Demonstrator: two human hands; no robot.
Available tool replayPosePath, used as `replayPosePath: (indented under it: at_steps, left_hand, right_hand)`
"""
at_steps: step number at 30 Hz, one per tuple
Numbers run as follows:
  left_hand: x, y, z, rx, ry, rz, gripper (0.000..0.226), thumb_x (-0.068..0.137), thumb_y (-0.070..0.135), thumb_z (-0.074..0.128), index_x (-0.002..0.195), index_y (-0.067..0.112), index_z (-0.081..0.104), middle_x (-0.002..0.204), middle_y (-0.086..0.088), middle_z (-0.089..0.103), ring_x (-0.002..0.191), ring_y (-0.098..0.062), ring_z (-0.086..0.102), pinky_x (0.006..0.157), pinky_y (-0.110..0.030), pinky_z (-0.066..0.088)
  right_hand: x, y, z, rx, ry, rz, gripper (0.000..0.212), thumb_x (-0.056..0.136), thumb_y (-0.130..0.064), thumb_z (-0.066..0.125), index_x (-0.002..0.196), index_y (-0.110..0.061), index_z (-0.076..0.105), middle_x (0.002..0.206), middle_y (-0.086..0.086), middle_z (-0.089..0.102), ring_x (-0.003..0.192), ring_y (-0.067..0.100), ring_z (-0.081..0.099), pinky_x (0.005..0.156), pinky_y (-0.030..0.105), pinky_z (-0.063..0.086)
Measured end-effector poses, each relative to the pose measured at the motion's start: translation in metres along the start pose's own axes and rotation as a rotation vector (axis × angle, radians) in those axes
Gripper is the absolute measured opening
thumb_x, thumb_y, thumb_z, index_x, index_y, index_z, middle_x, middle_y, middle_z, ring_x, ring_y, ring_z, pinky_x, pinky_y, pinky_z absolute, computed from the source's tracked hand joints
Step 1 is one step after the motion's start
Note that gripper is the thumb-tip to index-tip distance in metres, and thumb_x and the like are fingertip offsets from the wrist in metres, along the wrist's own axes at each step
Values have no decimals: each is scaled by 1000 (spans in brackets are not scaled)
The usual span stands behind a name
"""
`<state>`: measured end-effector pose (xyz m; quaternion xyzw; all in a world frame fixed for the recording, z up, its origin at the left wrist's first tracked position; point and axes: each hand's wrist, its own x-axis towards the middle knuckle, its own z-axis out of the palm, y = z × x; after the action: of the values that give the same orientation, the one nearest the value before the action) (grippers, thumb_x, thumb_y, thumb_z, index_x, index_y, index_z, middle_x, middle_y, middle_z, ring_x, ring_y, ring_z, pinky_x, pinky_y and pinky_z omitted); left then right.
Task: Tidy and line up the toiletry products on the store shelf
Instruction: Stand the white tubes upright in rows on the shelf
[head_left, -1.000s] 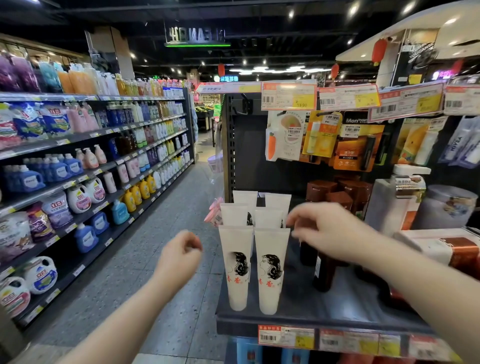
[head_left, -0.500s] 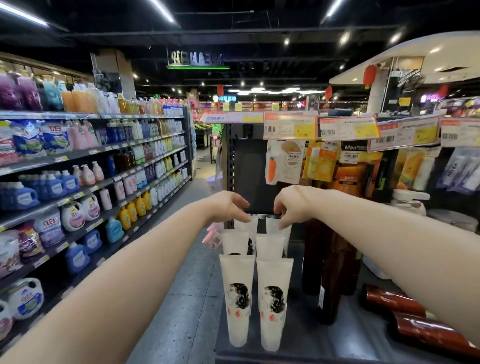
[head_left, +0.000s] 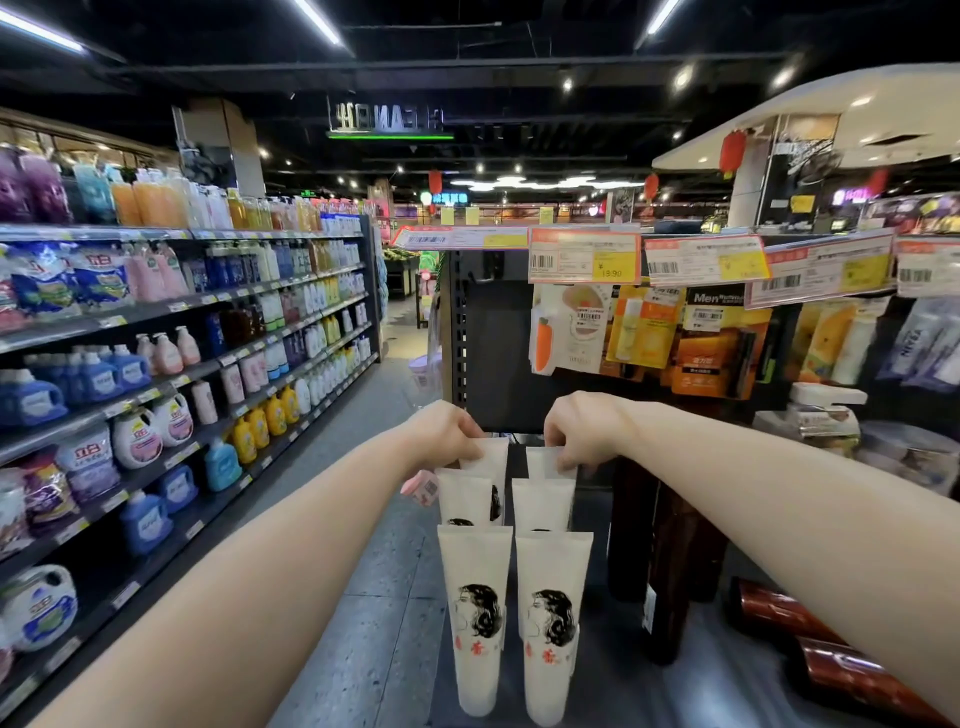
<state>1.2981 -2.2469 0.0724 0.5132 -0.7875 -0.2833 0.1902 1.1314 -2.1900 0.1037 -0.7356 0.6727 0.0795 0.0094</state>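
White cream tubes printed with a dark-haired head stand in two columns, three deep, on the dark shelf (head_left: 618, 613). The front pair are the front left tube (head_left: 475, 618) and the front right tube (head_left: 551, 629). My left hand (head_left: 447, 431) pinches the top of the back left tube (head_left: 491, 457). My right hand (head_left: 579, 428) pinches the top of the back right tube (head_left: 543, 462). Dark brown bottles (head_left: 667, 561) stand just right of the tubes, under my right forearm.
Two brown bottles (head_left: 831, 670) lie on their sides at the shelf's right. Carded products (head_left: 639, 332) hang behind on the pegboard under price tags (head_left: 584, 257). Boxes and jars (head_left: 826, 415) sit at far right. An aisle of detergent shelves (head_left: 156, 395) runs on the left.
My left hand came up from below the shelf edge to the back left tube, and my right hand moved from the brown bottles to the back right tube. The camera tilted and moved closer.
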Motion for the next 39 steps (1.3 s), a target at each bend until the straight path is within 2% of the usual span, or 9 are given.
replayPosePath:
  at_steps: [4, 7, 17, 21, 23, 26, 31, 35, 39]
  left_hand:
    - [-3, -3, -4, -47, -4, -37, 23, 87, 5, 57, 108, 8, 66, 101, -9, 63, 89, -22, 61, 76, -33, 56]
    - [-6, -4, -5, -74, -10, -49, 23, 87, 5, 56, 109, 7, 64, 101, -8, 61, 92, -23, 61, 73, -30, 54]
    - [-9, -7, -6, -205, -139, -76, 30, 87, 1, 53, 116, 6, 60, 99, -10, 64, 74, -16, 62, 54, -21, 52]
    - [-11, -6, -7, -204, -132, -75, 33, 87, 3, 51, 119, 10, 57, 103, -10, 61, 75, -16, 60, 56, -23, 51]
    - [-13, -7, -7, -203, -104, -62, 33, 88, 7, 53, 120, 14, 56, 110, -8, 59, 87, -19, 59, 68, -27, 53]
    - [-18, -7, -10, -183, 19, 12, 35, 90, 15, 55, 125, 16, 53, 117, -1, 56, 106, -19, 54, 89, -34, 49]
    - [-42, -10, -17, -268, 278, 158, 8, 89, 20, 57, 94, 17, 62, 91, 2, 61, 83, -11, 55, 65, -21, 42]
    - [-57, -24, -13, -239, 44, 98, 17, 83, 25, 66, 99, 19, 64, 95, 1, 64, 83, -11, 58, 63, -20, 44]
    - [-61, -33, 2, -265, -103, 31, 30, 80, 16, 69, 107, 22, 58, 103, -5, 64, 92, -19, 62, 80, -31, 53]
  right_hand:
    - [3, -4, 0, 50, 15, -12, 25, 88, -17, 60, 112, -9, 62, 104, 9, 68, 89, 18, 69, 76, 27, 55]
    - [4, -5, 2, 81, 21, -18, 24, 88, -16, 61, 111, -10, 63, 103, 8, 67, 89, 18, 68, 70, 23, 52]
    - [4, -3, 3, 131, -20, -10, 21, 87, -14, 61, 107, -8, 62, 93, 6, 62, 85, 16, 65, 66, 19, 50]
    - [-1, -5, 0, 75, 10, -47, 34, 87, -19, 62, 120, -11, 59, 113, 6, 63, 99, 18, 63, 77, 23, 50]
    - [-6, -5, -5, 57, 58, -75, 37, 89, -21, 60, 125, -13, 57, 121, 5, 61, 108, 18, 60, 82, 23, 48]
    - [-19, -3, -14, 143, 159, -101, 34, 91, -23, 57, 124, -15, 57, 119, 4, 61, 102, 16, 58, 82, 23, 49]
    - [-41, -5, -16, 217, 212, -167, 26, 90, -32, 58, 112, -18, 64, 106, 0, 64, 90, 10, 57, 73, 17, 47]
    - [-50, -12, -7, 153, 48, -170, 39, 85, -39, 63, 118, -19, 59, 108, -3, 61, 92, 10, 56, 77, 20, 47]
    - [-48, -17, 7, 140, 19, -136, 37, 85, -31, 65, 119, -17, 58, 109, 0, 63, 85, 12, 61, 64, 16, 45]
